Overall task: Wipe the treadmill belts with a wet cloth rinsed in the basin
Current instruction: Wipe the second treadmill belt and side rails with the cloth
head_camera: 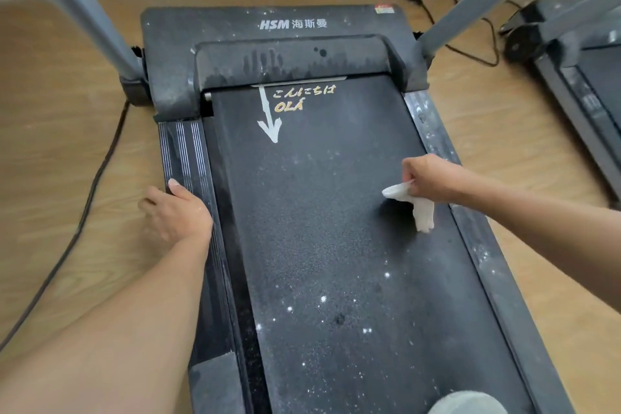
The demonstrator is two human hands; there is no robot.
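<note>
Near the right edge of the treadmill belt [312, 228], the white cloth [421, 212] hangs from the right grip [428, 178], whose fingers pinch its upper end while the loose tail droops onto or just above the speckled surface. Small, limp and likely damp, it should weigh little and crumple under any push, so I judge it better bunched into the palm and pressed flat than held by one end. The left grip [176, 212] rests spread on the ribbed left side rail [183, 151], holding nothing.
</note>
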